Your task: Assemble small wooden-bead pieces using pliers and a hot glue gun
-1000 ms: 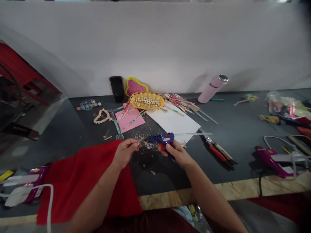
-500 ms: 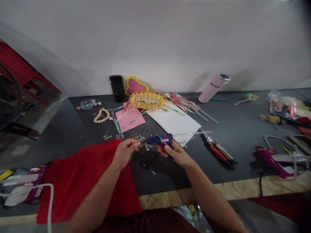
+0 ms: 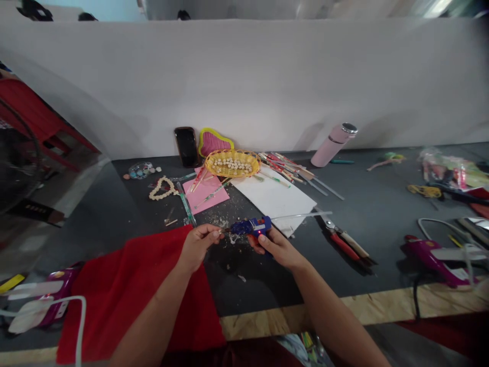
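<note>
My right hand [image 3: 275, 246] is wrapped round the handle of a blue glue gun [image 3: 250, 226], which lies level with its nozzle pointing left; a clear glue stick [image 3: 301, 215] sticks out of its back. My left hand [image 3: 199, 243] pinches a tiny pale piece [image 3: 220, 232], perhaps a bead, right at the nozzle. Behind the gun stands a yellow wicker basket [image 3: 233, 163] holding small pale beads. A heart-shaped string of pale beads [image 3: 162, 188] lies to the left, beside a pink paper [image 3: 206, 193]. White scraps are scattered on the dark table under the nozzle.
A red cloth [image 3: 141, 285] covers the front left. Right of the gun are white paper [image 3: 275, 199], pliers [image 3: 347, 242] and a pink bottle [image 3: 332, 145]. A phone [image 3: 187, 147] leans on the wall. Purple power strips [image 3: 439, 260] with cables sit at both sides.
The view has tilted up slightly, so things sit lower in the picture and the wall's top edge shows. Both hands keep nearly the same pose around the gun and the small piece.
</note>
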The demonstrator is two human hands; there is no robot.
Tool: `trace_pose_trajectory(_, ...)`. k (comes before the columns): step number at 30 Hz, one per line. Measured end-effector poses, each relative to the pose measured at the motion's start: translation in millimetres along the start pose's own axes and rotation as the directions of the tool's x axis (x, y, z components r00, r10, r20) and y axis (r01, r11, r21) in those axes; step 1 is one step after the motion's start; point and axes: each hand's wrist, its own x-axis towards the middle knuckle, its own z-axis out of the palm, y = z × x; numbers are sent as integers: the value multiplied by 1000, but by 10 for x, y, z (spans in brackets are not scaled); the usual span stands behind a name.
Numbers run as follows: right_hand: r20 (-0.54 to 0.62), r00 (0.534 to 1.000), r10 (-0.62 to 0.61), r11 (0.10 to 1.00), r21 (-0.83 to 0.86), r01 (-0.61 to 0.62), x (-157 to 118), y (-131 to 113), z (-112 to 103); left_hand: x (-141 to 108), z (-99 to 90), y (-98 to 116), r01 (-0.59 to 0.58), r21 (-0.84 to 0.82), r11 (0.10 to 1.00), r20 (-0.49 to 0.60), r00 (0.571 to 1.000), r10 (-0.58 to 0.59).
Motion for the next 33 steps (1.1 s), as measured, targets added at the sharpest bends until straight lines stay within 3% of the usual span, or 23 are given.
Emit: trace_pose_trajectory(33,6,1000,-27,997,-75,28,-3,-28,-18,0,10,-1,-50,23,998,-34,998,51)
